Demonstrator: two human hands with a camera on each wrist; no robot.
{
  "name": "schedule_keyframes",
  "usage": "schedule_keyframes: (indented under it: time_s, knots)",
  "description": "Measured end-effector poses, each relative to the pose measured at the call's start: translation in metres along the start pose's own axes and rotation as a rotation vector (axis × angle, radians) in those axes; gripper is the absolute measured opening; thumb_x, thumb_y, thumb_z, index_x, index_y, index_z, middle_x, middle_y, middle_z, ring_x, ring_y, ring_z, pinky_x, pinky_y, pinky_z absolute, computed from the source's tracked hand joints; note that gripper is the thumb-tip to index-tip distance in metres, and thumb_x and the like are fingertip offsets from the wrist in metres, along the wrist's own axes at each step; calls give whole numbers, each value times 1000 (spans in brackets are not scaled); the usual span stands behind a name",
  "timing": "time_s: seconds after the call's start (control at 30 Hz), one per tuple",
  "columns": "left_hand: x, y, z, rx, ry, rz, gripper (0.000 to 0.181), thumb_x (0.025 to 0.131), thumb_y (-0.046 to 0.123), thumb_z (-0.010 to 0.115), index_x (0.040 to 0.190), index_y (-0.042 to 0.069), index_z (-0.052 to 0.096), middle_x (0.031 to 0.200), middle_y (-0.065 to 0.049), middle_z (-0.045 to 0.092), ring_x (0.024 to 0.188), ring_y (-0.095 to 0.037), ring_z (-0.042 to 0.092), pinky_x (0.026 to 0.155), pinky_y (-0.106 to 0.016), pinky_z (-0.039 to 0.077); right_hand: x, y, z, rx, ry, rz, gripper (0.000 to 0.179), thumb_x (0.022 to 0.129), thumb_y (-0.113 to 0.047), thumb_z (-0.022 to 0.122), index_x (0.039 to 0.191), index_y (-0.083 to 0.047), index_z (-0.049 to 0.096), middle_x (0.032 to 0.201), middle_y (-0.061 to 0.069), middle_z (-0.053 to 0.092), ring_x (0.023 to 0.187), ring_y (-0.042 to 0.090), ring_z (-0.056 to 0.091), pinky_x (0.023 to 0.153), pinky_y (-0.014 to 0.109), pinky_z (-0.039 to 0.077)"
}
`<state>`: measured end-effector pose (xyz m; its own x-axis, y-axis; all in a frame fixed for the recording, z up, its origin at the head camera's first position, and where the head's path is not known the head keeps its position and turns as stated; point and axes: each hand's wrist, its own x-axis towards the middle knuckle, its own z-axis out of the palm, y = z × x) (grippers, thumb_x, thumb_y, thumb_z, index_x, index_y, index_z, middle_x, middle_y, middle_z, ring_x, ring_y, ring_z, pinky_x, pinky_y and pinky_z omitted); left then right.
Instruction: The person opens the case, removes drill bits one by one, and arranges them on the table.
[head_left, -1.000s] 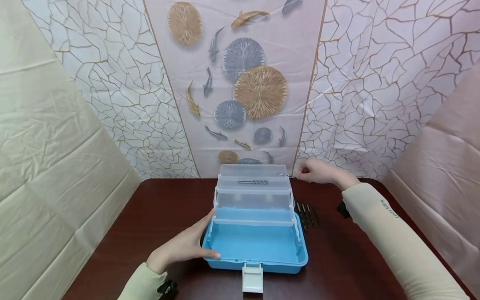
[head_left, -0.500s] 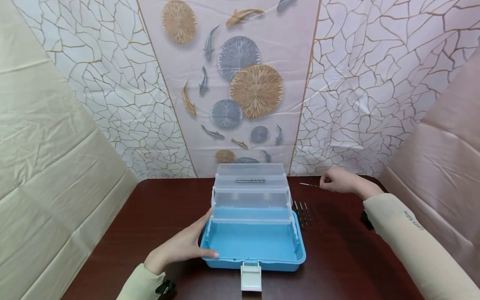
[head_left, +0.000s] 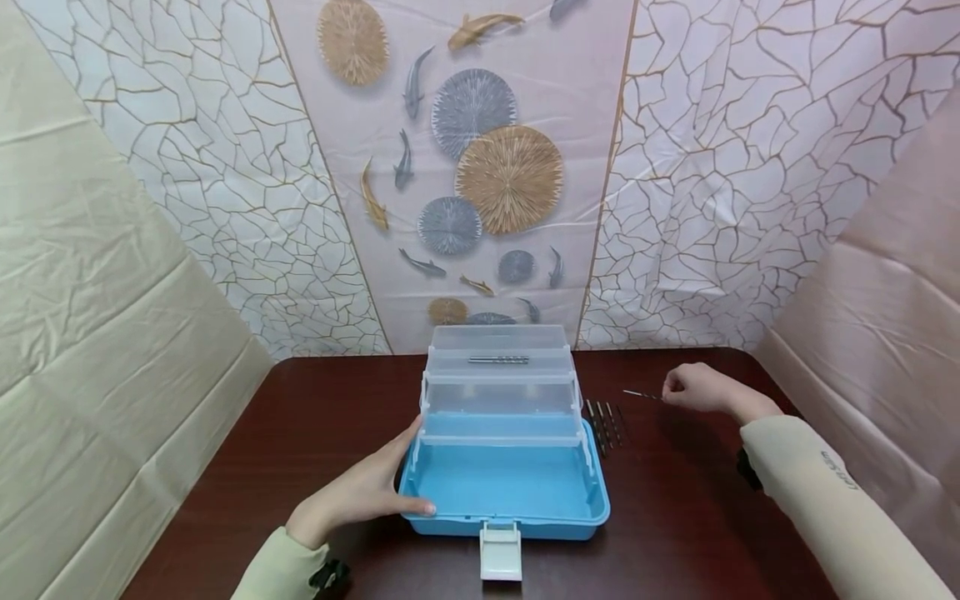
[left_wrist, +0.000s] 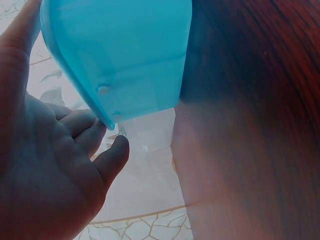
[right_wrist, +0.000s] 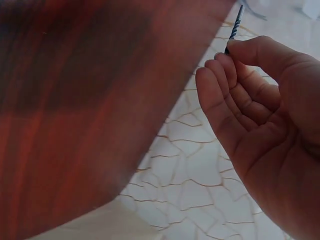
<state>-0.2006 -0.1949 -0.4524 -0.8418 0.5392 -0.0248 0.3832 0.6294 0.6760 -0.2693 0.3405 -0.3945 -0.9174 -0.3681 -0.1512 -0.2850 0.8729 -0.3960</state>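
An open blue toolbox (head_left: 517,487) with fold-out clear trays (head_left: 501,398) stands on the dark table. My left hand (head_left: 363,496) holds its left side, the thumb over the front rim and the fingers at the side wall. In the left wrist view, the outer fingers (left_wrist: 112,157) stay off the wall. Right of the box, my right hand (head_left: 701,387) pinches a thin drill bit (head_left: 639,393) between thumb and fingertips. Its shank points left in the head view. Silver drill bits (head_left: 498,360) lie in the upper tray.
Several dark drill bits (head_left: 603,427) lie in a row on the table (head_left: 675,492), close to the box's right side. A white latch (head_left: 500,552) hangs down at the box front. Patterned cloth (head_left: 495,167) hangs behind the table.
My right hand has moved right and down, away from the trays, with the thin drill bit still pinched. The left hand keeps its place on the box. The head view shifted slightly.
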Motion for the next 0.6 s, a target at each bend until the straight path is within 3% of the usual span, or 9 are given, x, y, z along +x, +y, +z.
schedule_keyframes:
  time_s: [0.27, 0.6]
  knots:
    - [0, 0, 0, -9, 1, -9, 122, 76, 53, 85, 164, 29, 4, 167, -1, 13, 150, -26, 22, 113, -57, 31, 4, 13, 19, -65, -4, 24, 14, 93, -4, 61, 80, -6, 60, 71, -1, 52, 62, 13, 44, 63, 33, 40]
    - [0, -1, 1, -2, 5, -10, 123, 75, 53, 86, 164, 29, 3, 167, -1, 12, 150, -24, 22, 114, -55, 30, 0, 23, 32, -37, 5, 67, 14, 92, -2, 60, 78, -6, 62, 72, -1, 54, 65, 15, 47, 64, 32, 41]
